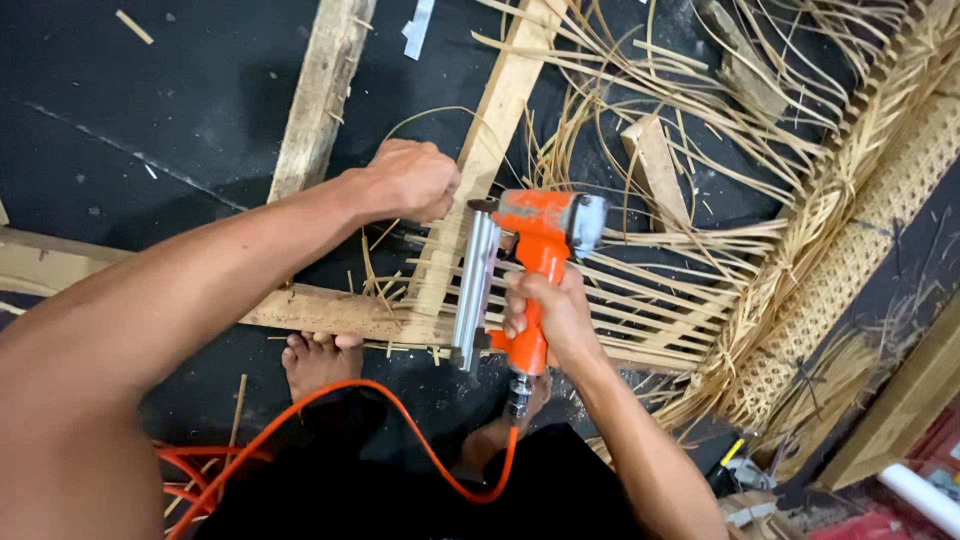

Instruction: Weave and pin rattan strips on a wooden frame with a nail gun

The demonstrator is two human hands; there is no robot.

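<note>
Rattan strips (640, 300) lie stretched side by side across a wooden frame (480, 170) that rests on the dark floor (150, 110). The right hand (550, 315) is clamped around the grip of an orange pneumatic staple gun (535, 250), whose silver magazine (475, 285) runs along one upright slat of the frame, its nose pressed at the top end of that slat. An orange air hose (330, 410) leaves the base of the gun and curls back toward the person's feet. The left hand (405, 180) is closed in a fist just beside the slat, pinching the strip ends against the wood. A bare foot (320, 360) stands on the floor at the frame's near rail. Toward the floor's right edge lies a woven cane panel (880, 230) with loose strips fanning out from it.
</note>
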